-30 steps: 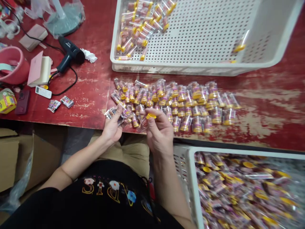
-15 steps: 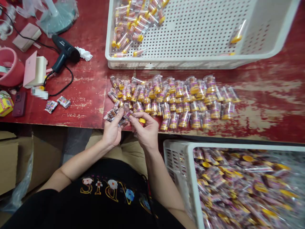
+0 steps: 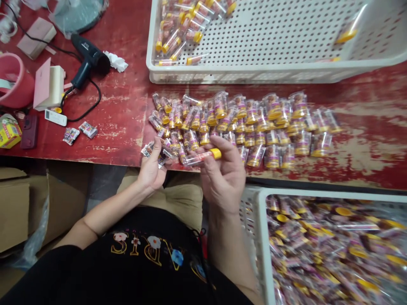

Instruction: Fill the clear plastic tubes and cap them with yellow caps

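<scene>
Right hand pinches 1 tube at 3 o'clock of the left hand, which grips wraps; a slack pinch could drop the tube, a loose grip spill the wraps

Your right hand holds a clear tube, yellow-capped and reddish inside, nearly level, its capped end to the right and slightly raised. Your left hand pinches small, printed, glossy packets under the thumb, partly overlapping.
</scene>
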Demonstrator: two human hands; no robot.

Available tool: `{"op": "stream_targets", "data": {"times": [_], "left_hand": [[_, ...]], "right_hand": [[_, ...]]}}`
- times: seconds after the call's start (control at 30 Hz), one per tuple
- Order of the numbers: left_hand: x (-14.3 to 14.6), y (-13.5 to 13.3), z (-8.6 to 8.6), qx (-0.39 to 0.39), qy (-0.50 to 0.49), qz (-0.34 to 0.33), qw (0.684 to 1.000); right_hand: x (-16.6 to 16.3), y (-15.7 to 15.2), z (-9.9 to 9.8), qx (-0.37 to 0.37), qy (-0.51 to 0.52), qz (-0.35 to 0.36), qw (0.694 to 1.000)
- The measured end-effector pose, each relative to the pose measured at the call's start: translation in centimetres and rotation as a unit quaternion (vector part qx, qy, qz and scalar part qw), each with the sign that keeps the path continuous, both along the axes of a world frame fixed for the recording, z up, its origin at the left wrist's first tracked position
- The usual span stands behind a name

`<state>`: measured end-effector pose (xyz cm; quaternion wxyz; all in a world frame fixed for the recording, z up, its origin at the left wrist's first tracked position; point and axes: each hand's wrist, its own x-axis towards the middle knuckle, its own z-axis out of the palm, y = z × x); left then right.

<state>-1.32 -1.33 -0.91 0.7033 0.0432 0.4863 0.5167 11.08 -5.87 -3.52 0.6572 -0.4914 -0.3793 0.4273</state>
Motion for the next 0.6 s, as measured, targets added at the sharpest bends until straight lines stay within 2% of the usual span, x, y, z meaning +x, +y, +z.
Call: {"op": "stream_targets", "data": {"times": [0.17,0.27,0.33,0.4,0.5,0.6], "left_hand": [[0.2,-0.3,0.3,-0.012,-0.015,-0.019,1.000],[0.4,-0.5,0.6,-0.017,-0.002,-0.031,0.999],[0.4,-0.6,0.8,-0.009,0.002,-0.043,0.999],[0.4,-0.6,1.0,0.009,0.003,-0.050,0.999],[0.3,-0.6,1.1,0.041,0.016,-0.044,0.998],[0.2,-0.7,1.0,0.067,0.035,-0.069,0.995]], "right_hand": [[-0.9,-0.6,0.4,0.064,-0.082,-0.106,0.989],[-1.6,-0.8,0.0,0.091,-0.164,-0.205,0.961],[-1.9,-1.2,-0.2,0.112,-0.206,-0.242,0.941],[-1.9,-1.7,-0.3,0.126,-0.217,-0.228,0.941],[-1.6,-2.4,-0.2,0.119,-0.215,-0.147,0.958],[-1.1,-2.7,-0.2,0.102,-0.202,-0.065,0.972]]}}
